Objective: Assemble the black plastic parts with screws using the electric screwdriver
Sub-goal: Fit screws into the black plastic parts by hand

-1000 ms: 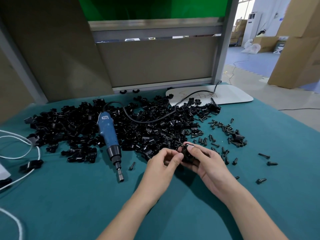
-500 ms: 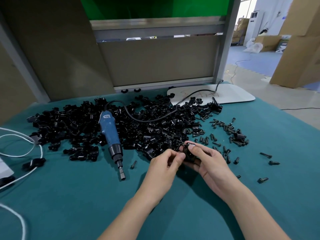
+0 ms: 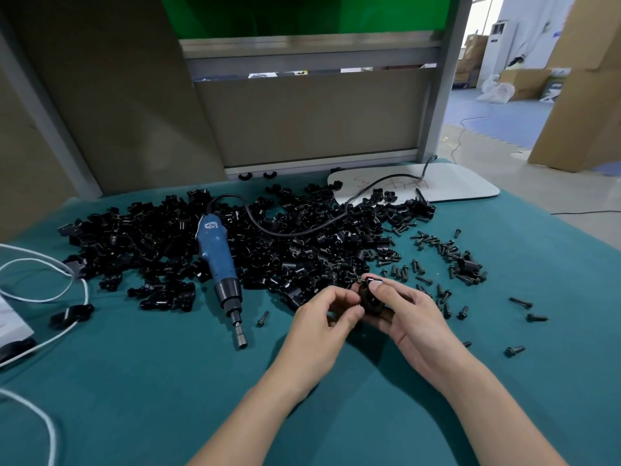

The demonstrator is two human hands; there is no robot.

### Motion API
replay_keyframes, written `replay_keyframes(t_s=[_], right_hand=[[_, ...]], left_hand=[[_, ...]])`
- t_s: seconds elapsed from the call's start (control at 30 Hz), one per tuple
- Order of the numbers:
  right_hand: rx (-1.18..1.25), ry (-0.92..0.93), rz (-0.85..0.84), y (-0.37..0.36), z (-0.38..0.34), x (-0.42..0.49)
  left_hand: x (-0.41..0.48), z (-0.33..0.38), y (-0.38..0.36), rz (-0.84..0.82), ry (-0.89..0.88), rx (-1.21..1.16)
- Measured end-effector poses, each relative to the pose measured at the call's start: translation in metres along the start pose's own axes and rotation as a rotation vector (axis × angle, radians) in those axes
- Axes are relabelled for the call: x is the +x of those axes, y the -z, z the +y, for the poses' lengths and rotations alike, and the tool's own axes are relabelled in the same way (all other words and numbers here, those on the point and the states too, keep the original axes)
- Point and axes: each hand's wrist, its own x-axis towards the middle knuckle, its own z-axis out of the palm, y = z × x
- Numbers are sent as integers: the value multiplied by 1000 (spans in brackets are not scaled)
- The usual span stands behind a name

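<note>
A small black plastic part [image 3: 369, 295] sits between both hands, just above the green table. My right hand [image 3: 408, 312] grips it from the right, thumb on top. My left hand [image 3: 324, 317] pinches at its left side with thumb and forefinger; what it pinches is hidden. Behind them lies a big pile of black plastic parts [image 3: 268, 240]. The blue electric screwdriver [image 3: 218, 264] lies on the pile's front edge, bit pointing toward me. Several black screws [image 3: 447, 260] are scattered to the right.
The screwdriver's black cable [image 3: 302, 230] loops over the pile to a white board [image 3: 437, 186] at the back right. White cords [image 3: 43, 297] lie at the left edge. A grey partition frame [image 3: 302, 129] stands behind the table. One screw [image 3: 262, 318] lies near the bit.
Both hands keep the part in nearly the same spot; the fingers have shifted slightly around it. The screwdriver and the pile have not moved.
</note>
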Motion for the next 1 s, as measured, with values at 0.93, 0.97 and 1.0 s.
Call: replay_keyframes(t_s=[0.93,0.97,1.0], right_hand=[[216,-84,56,10,-2,11],[229,-88,55,11,-3,11],[243,-93,53,12,-4,11]], left_hand=[[75,-6,134,369,685,491],[77,-8,135,380,656,375],[77,-7,134,398,618,221]])
